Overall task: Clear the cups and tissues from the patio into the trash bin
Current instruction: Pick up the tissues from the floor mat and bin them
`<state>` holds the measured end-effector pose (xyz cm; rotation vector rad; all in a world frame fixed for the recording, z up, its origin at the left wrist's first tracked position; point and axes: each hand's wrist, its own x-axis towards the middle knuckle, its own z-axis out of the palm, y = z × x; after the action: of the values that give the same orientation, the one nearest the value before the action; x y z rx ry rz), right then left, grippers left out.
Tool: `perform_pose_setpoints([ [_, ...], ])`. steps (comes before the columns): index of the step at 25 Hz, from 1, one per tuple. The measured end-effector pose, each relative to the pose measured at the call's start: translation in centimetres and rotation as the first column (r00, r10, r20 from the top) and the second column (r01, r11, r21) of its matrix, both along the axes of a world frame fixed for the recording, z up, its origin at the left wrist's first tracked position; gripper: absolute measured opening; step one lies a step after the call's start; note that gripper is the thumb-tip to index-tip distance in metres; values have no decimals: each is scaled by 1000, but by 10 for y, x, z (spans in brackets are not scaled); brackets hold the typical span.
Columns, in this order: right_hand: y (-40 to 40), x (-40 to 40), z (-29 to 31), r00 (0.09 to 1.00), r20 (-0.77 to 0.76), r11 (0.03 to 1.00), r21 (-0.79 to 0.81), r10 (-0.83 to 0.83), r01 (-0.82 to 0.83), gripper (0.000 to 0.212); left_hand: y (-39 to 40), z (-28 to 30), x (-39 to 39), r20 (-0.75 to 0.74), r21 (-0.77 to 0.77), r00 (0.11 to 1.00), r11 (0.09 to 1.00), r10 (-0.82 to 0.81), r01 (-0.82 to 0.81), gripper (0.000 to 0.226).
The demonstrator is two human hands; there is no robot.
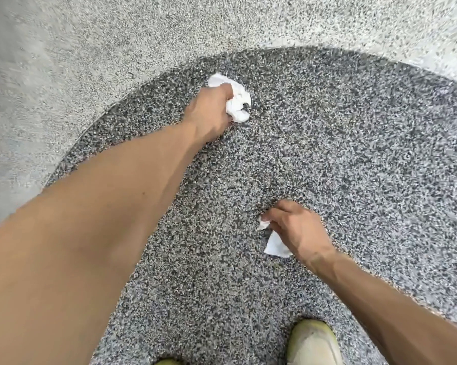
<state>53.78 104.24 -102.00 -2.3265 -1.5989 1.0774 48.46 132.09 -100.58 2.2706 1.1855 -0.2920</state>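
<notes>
Hands work above the speckled grey pebble floor [353, 143]. Left hand [209, 111] clutches a crumpled white tissue [239, 104]; right hand [298, 230], nearer the pale shoe [314, 343], pinches a smaller white tissue scrap [276, 246].

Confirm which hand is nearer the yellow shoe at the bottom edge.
Right. The right hand, pinching a small tissue, is just above the shoe; the left hand is far up-frame.

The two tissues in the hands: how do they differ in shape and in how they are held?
The tissue in the left hand is a crumpled wad; the tissue in the right hand hangs as a flatter flap. The left hand closes round its wad; the right hand pinches its tissue. Both are white, over the dark pebbled floor.
</notes>
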Motion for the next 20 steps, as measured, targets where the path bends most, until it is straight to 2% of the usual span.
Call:
perform_pose_setpoints([
  [3, -1, 2, 3, 985, 153, 997, -8, 82, -81, 27, -7, -2, -8, 24, 94, 999, 995, 40, -42, 20],
  [5, -3, 3, 7, 980, 187, 998, 0, 67, -69, 21, -14, 0, -18, 30, 153, 998, 986, 59, -63, 21],
  [7, -3, 3, 19, 990, 142, 1000, -12, -8, 10, 18, -20, 9, -29, 56, 172, 996, 982, 73, -82, 23],
  [10, 3, 6, 53, 974, 9, 974, 25, -225, 225, 17, -33, 41, -44, 100, 76, 990, 992, 94, -102, 24],
  [12, 9, 7, 89, 956, -29, 951, 101, -292, 293, 16, -44, 72, -54, 126, 41, 980, 986, 156, -162, 25],
  [16, 30, 6, 185, 953, -24, 923, 246, -301, 297, 15, -66, 158, -76, 190, -46, 944, 962, 271, -268, 33],
  [18, 42, 5, 239, 960, -15, 905, 329, -280, 269, 15, -72, 211, -87, 224, -77, 917, 944, 329, -320, 39],
  [20, 55, 4, 301, 969, 7, 891, 395, -246, 223, 16, -73, 272, -100, 236, -46, 916, 945, 326, -324, 43],
])
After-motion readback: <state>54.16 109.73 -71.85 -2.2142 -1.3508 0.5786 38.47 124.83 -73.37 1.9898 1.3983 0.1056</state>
